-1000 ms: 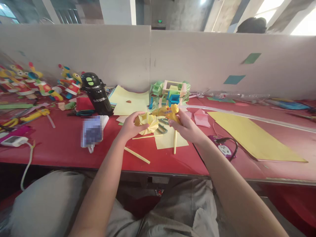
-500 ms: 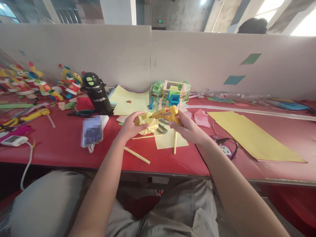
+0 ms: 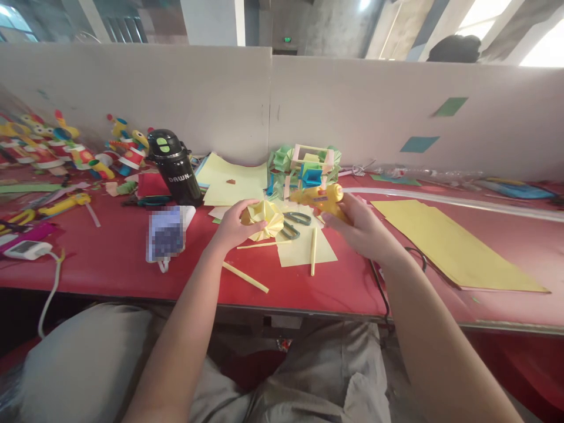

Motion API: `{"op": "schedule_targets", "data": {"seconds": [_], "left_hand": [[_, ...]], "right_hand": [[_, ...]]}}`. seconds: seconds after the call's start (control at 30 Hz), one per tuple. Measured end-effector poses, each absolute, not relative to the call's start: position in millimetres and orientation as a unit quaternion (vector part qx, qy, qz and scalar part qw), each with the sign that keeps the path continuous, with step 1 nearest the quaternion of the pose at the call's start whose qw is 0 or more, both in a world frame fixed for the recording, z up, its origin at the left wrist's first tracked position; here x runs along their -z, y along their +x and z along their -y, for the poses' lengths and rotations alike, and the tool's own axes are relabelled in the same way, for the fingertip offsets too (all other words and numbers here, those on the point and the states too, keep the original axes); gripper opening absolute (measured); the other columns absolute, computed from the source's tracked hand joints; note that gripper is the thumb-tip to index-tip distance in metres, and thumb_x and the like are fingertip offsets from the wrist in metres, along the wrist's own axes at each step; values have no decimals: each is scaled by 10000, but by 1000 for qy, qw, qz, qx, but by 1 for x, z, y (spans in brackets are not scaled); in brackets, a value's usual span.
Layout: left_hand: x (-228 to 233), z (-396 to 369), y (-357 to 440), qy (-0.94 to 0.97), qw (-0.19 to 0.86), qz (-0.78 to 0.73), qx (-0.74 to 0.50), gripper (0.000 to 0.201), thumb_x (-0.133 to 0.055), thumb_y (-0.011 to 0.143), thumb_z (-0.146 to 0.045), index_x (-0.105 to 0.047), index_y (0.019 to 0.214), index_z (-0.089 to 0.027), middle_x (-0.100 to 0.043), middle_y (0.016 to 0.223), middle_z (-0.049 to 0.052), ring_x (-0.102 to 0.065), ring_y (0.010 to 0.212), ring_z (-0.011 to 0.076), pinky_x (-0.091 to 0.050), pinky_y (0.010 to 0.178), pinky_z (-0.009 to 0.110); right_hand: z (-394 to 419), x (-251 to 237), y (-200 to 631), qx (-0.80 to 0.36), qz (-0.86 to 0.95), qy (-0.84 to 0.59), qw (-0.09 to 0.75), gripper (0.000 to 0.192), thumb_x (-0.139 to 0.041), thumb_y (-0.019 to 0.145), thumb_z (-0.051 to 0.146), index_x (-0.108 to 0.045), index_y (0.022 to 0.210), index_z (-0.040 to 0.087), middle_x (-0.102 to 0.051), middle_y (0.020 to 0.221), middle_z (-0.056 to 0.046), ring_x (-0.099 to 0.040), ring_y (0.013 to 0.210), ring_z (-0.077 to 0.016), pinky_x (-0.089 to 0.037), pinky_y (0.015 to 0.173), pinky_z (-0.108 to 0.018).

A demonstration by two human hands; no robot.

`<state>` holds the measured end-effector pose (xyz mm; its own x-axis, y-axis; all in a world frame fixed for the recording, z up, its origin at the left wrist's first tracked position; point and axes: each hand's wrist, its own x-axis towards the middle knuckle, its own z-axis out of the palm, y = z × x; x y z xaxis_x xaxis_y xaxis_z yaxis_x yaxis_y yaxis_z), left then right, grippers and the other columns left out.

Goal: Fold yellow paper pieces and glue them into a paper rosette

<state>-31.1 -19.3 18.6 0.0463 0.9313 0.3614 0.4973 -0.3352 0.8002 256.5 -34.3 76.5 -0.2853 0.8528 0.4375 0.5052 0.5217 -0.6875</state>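
Yellow folded paper, a crumpled fan-like piece, sits in the left hand, whose fingers are curled around its left side, just above the red table near the middle of the scene. To its right, apart from the paper, the right hand is closed around the grip of a yellow glue gun, nozzle pointing left; a long clear glue stick trails from its back toward the far right. Between the two hands lie green-handled scissors on a pale yellow square sheet, with a thin yellow paper stick across it and another stick nearer the table edge. Farther back stands a frame of wooden sticks with green and blue folded paper cubes. At far left a black bottle stands upright with its lid shut, so what it holds cannot be told; beside it are colourful paper figures. A large yellow sheet lies at the right.
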Motion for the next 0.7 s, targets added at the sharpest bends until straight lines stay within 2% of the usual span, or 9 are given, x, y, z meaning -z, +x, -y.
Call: {"op": "schedule_targets", "data": {"seconds": [0.1, 0.23, 0.33, 0.5, 0.7], "left_hand": [[-18, 19, -31, 683, 238, -517, -458, 543, -769, 741, -438, -628, 1236, -265, -650, 1292, 48, -599, 1202, 266, -451, 1056, 406], [-17, 19, -31, 684, 227, -517, -461, 538, -773, 734, -434, -635, 1225, -261, -657, 1277, 51, -602, 1193, 271, -453, 1051, 409], [-18, 19, -30, 681, 232, -518, -462, 546, -779, 724, -428, -637, 1224, -257, -657, 1272, 52, -611, 1175, 270, -468, 1033, 405], [-19, 20, -30, 679, 239, -519, -461, 557, -777, 722, -436, -632, 1231, -261, -658, 1268, 56, -611, 1171, 273, -478, 1017, 408], [-21, 22, -30, 684, 230, -519, -458, 540, -771, 728, -432, -637, 1221, -258, -666, 1246, 59, -615, 1155, 273, -479, 1013, 424]], "right_hand": [[15, -63, 282, -143, 713, -572, 380, 384, -596, 871, 435, -594, 1171, 195, -675, 994, -100, -623, 888, -243, -490, 781, -362], [-7, -38, 311, -94, 626, -728, 262, 333, -598, 839, 354, -612, 1117, 172, -686, 1021, -143, -642, 910, -289, -481, 768, -373], [-14, -23, 319, -90, 606, -761, 214, 330, -576, 853, 325, -608, 1139, 162, -689, 1041, -158, -652, 938, -302, -479, 755, -360], [-13, -14, 309, -79, 590, -779, 198, 360, -548, 865, 312, -596, 1163, 116, -689, 1044, -177, -657, 930, -290, -476, 714, -338], [8, -18, 304, -33, 640, -754, 144, 282, -474, 903, 320, -654, 999, 125, -696, 941, -193, -663, 829, -308, -438, 638, -356]]}}
